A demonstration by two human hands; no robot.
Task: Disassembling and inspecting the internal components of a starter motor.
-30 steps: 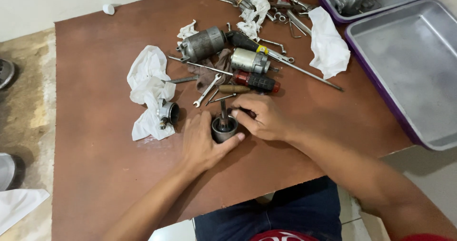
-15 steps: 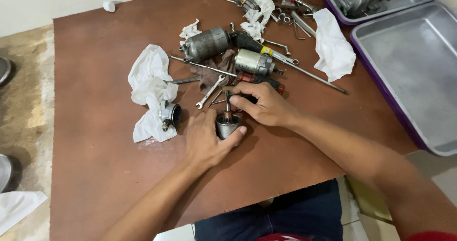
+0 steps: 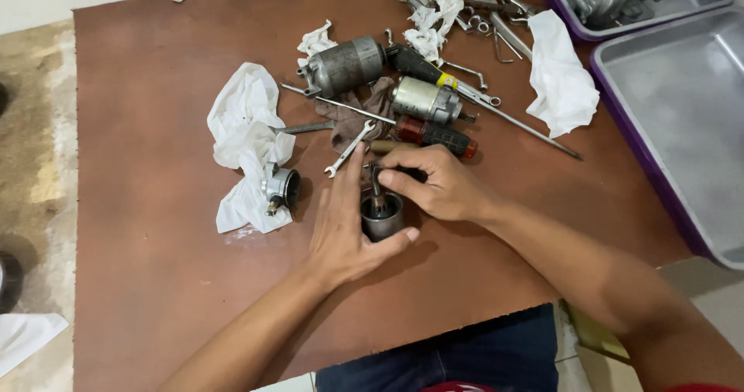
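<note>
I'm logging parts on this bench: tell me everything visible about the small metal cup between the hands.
The cup is a short, dark grey metal cylinder, standing upright on the brown table, open end up. A thin shaft rises from its middle. The left hand wraps its near side; the right hand pinches the shaft top.

Two bare arms come up from the bottom edge. The left hand [image 3: 346, 233] and the right hand [image 3: 443, 184] wear no gloves, no rings and no watch. The fingers [image 3: 353, 177] have short nails. There are no sleeves over the forearms. Low down, dark blue trousers [image 3: 457, 353] show, with a bit of red cloth [image 3: 457, 386] at the edge.
</note>
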